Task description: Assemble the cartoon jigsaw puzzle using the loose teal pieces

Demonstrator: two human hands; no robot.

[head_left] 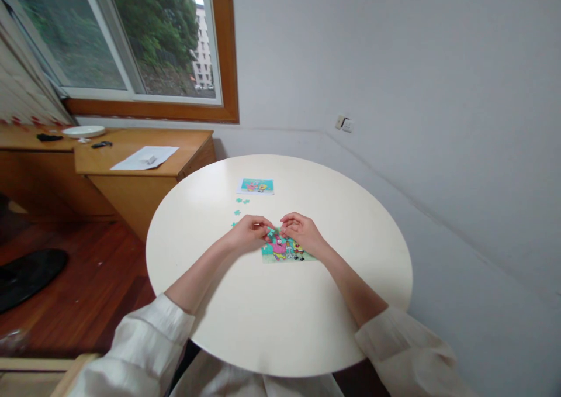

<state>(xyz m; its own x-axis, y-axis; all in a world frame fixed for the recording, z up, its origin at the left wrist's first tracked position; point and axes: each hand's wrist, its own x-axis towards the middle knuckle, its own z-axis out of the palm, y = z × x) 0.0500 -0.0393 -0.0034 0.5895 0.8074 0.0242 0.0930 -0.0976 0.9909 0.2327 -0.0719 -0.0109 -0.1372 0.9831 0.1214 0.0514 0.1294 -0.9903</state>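
A partly assembled cartoon jigsaw puzzle (279, 252) lies on the white round table (272, 309), showing a pink starfish figure and a yellow square one. My left hand (250, 233) is at its upper left, pinching a small teal puzzle piece (270, 232) between thumb and fingertips. Over the upper right of the puzzle is my right hand (304, 232), its fingers bent and apart, with nothing visible between them. This hand covers part of the puzzle. Several loose teal puzzle pieces (237, 213) lie beyond my left hand, one partly hidden by it.
A reference picture card (258, 186) with the same cartoon figures lies toward the table's far side. To the left stands a wooden desk (193, 151) with a paper sheet (127, 162) and a white plate (84, 131). A wall with a socket (347, 125) rises behind the table.
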